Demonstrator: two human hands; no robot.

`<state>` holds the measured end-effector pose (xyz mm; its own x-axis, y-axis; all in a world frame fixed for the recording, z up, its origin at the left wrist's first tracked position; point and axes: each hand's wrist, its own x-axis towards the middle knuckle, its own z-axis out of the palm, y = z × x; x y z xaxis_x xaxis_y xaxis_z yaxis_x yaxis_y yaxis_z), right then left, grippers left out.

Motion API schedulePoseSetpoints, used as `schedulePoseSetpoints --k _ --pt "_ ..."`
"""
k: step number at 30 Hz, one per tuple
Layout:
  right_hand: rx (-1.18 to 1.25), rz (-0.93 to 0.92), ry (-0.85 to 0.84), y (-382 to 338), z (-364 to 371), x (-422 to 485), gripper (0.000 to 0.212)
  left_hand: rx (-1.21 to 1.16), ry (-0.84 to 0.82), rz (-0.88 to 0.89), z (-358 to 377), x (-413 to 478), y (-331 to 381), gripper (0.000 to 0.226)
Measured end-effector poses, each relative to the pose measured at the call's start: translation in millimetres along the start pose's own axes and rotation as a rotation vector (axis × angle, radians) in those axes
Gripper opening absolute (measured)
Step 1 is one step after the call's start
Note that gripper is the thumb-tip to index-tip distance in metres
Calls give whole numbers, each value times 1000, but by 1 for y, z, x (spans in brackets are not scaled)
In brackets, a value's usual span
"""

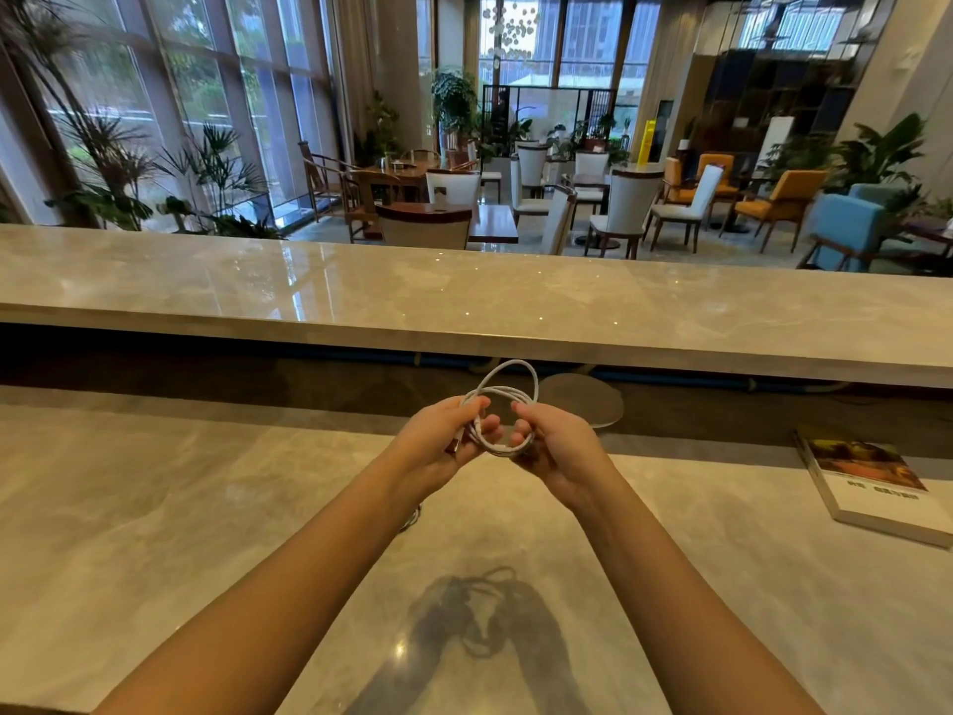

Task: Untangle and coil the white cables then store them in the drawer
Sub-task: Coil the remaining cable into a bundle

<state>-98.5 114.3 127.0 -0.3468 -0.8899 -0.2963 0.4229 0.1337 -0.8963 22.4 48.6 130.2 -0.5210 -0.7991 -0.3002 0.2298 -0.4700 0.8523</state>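
Item: thin white braided cable [508, 392], part-coiled, centre frame, held above the pale marble counter [180, 508]. Left hand [443, 441] pinches the gathered loops; right hand [554, 446] grips the opposite side. Advice: match loop sizes, keep stack pinched. Drawer unseen.

Book [871, 485] cover at right bears small dark print, too blurred to read; no other legible text

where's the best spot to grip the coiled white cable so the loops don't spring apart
Pinch the white cable at its lower-left side, where the loops bunch together against the left hand, coming from below. The upper loops fan apart there, so a grip up top would catch only one strand. The right hand steadies the opposite side.
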Motion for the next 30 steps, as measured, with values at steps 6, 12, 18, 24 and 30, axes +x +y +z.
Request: schedulePoseSetpoints --k 6,12,18,24,30 --pt "-421 -156 129 7 2 6 19 -193 -112 -80 -12 -4 1 21" --pt "-224 -165 232 6 -2 12 16 57 -91 112 -7 -8 -12 48" --pt "-1 -155 333 7 -1 17 16 517 352 431 -13 -8 -36 40" --pt "181 -154 287 11 12 15 15 -12 114 -71 -2 -24 -38 22" --pt "164 -125 247 13 19 15 23 342 8 25 3 -27 -45 15"
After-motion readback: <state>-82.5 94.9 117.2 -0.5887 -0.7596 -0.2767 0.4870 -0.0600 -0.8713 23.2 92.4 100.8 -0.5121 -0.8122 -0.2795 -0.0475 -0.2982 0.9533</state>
